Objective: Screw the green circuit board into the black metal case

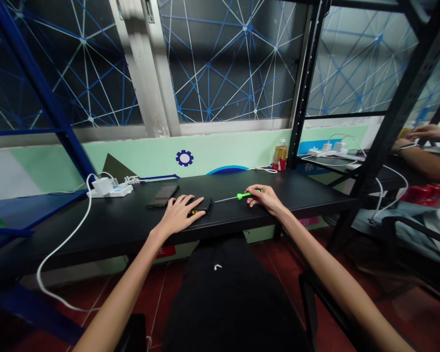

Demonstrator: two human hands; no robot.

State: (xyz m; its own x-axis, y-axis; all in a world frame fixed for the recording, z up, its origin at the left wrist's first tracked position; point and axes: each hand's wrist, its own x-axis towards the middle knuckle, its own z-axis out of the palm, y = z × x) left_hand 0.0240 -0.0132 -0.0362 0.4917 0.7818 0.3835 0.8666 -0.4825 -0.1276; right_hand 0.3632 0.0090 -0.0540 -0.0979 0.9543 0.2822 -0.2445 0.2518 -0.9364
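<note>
My left hand (179, 213) lies with fingers spread over a small black box-shaped device (205, 205), which has yellow markings on the side facing me. Much of the device is hidden under the palm and fingers. In my right hand (263, 198) is a screwdriver (243, 195) with a bright green handle and a long thin metal shaft. The shaft lies nearly level and points left, its tip at or very close to the device's right side; I cannot tell if they touch. Beyond my left hand a dark phone-like slab (164, 194) rests on the table.
The black table (132, 230) runs along a wall under windows. A white power strip (112, 189) with a trailing cable is at left. A drink bottle (280, 155) and white cable (266, 169) stand at the back right. Another person's arm (425, 151) shows far right, past a black frame post.
</note>
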